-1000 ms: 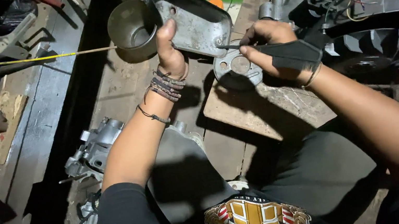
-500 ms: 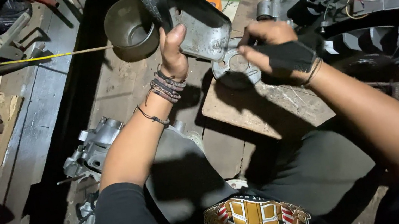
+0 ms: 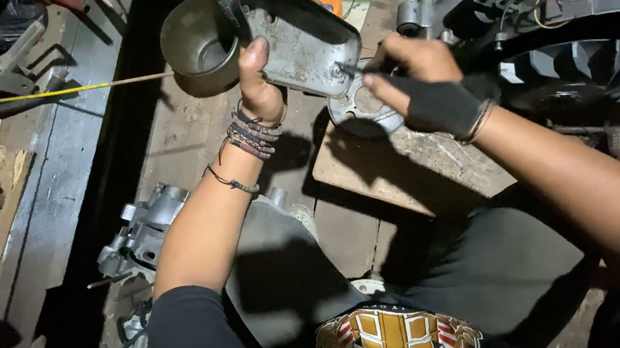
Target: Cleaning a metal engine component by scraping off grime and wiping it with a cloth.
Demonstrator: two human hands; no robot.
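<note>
In the head view, the left hand held a grey metal cover at the upper centre of the frame, its fingers closed around the lower edge and the thumb pressed on the face. The right hand, in a black fingerless glove, pinched a thin dark tool against the cover's right edge. Just below lay a round metal plate on a wooden board, with a metal cup at the upper left.

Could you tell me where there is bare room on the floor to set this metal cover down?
Bare planks lie between the round tin and the engine part, left of the left hand. The wooden board is partly free. It is crowded around the fan wheel.
</note>
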